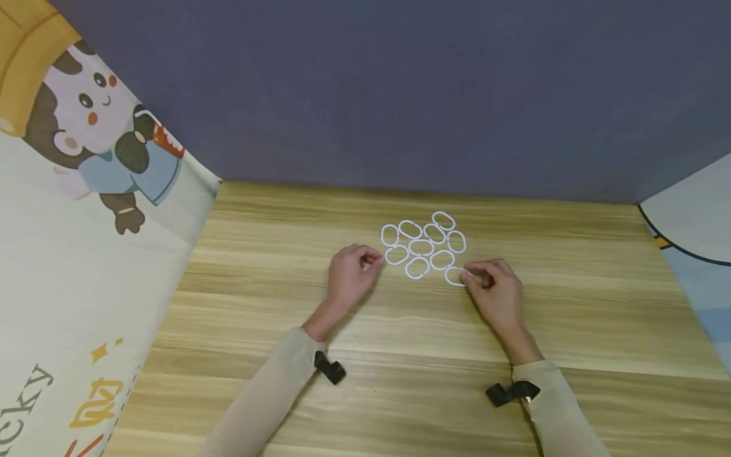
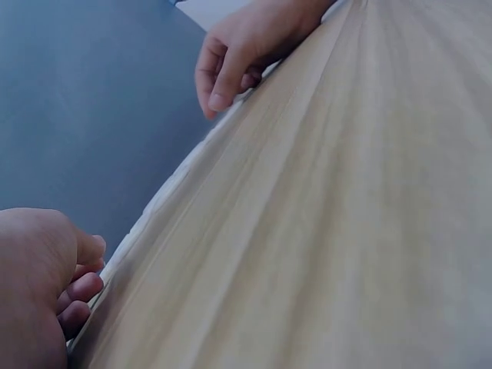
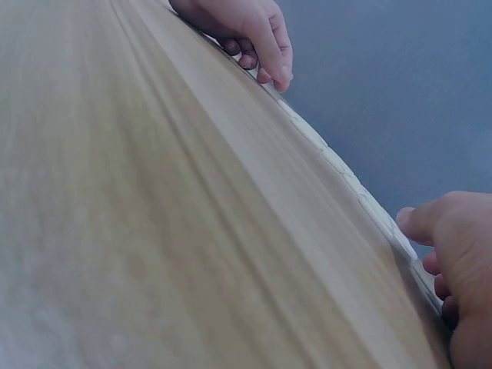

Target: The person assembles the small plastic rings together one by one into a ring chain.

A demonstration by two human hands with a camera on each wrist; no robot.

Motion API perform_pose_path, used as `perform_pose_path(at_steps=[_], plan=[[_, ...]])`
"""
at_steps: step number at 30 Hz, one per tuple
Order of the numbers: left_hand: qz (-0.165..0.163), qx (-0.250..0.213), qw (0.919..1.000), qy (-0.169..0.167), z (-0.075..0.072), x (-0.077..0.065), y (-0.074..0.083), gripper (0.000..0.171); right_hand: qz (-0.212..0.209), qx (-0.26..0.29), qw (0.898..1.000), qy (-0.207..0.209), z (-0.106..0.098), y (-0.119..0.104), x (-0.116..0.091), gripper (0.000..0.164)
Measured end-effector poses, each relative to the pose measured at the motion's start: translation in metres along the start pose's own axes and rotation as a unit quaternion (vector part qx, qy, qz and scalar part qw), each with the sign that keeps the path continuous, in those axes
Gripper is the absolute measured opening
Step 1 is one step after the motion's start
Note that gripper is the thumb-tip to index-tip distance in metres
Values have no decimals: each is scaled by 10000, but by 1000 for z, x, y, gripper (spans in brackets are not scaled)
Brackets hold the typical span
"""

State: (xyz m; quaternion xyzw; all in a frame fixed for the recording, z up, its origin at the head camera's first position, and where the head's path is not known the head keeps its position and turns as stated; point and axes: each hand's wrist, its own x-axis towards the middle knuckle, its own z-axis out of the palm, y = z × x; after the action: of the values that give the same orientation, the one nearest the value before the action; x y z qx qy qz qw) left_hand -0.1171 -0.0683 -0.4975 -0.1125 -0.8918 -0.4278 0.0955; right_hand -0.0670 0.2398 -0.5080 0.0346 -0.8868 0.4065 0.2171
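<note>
Several white oval rings [image 1: 421,247], like shower curtain rings, lie flat in a close cluster on the wooden table. My right hand [image 1: 499,295] pinches the right end of the nearest ring [image 1: 454,284] between thumb and fingers. That ring lies at the cluster's front right. On the other side, my left hand [image 1: 349,276] has curled fingers, with thumb and index tips together just beside the leftmost front ring [image 1: 396,264]. No ring shows between those tips; whether they touch the ring cannot be seen. In the right wrist view the rings [image 3: 338,164] appear as a thin pale row.
The wooden table [image 1: 365,393] runs back to a dark blue-grey panel [image 1: 365,95]. A printed cartoon wall [image 1: 68,266] borders it on the left, and a pale panel [image 1: 697,222] on the right. Black wrist cameras [image 1: 330,367] sit on both sleeves.
</note>
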Motion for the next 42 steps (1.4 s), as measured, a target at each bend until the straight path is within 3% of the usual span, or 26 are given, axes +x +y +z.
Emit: perform_pose_path(at_steps=[11,22,35,42], plan=[[-214,323,9991,169,9,8,4,20,71,47,9999,89,-1,-5,0,18],[-436,496,9975,271,13,16,9,16,377,-173,9986,331,-2,0,8,14],[-279,627,9968,415,13,17,9,9,463,-653,9964,286,-2,1,12,12],[1,775,9957,517,14,16,9,9,414,-991,9942,-75,-4,-5,12,10]])
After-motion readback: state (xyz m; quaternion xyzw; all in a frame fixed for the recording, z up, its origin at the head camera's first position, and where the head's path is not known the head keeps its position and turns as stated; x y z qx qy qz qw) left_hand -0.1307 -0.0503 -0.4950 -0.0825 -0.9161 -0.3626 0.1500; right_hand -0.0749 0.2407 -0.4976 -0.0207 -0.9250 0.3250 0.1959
